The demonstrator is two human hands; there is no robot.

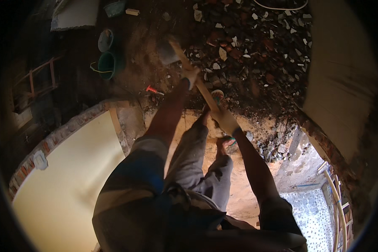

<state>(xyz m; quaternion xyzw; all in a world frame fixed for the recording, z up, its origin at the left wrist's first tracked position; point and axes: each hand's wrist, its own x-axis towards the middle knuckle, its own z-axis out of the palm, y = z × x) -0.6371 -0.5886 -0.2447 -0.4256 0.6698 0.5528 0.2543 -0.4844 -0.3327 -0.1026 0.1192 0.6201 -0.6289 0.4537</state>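
Both of my hands are wrapped round the long wooden handle of a hoe (206, 94). My left hand (190, 75) grips it farther up, near the blade. Lower down, my right hand (227, 122) is closed round the handle by its near end. The broad grey hoe blade (168, 54) hangs at the far end, over dark ground, left of a heap of rubble (243, 54). That heap is dark earth mixed with broken brick and pale tile pieces. Part of the handle is covered by my fingers, and the blade is blurred.
A green bucket (106, 66) stands at left, with a round container (106, 40) beyond it. An orange-handled tool (154, 90) lies on the ground. At lower left is a pale yellow wall (71, 180) with broken brick edging. Loose rubble (277, 145) lies right of my feet.
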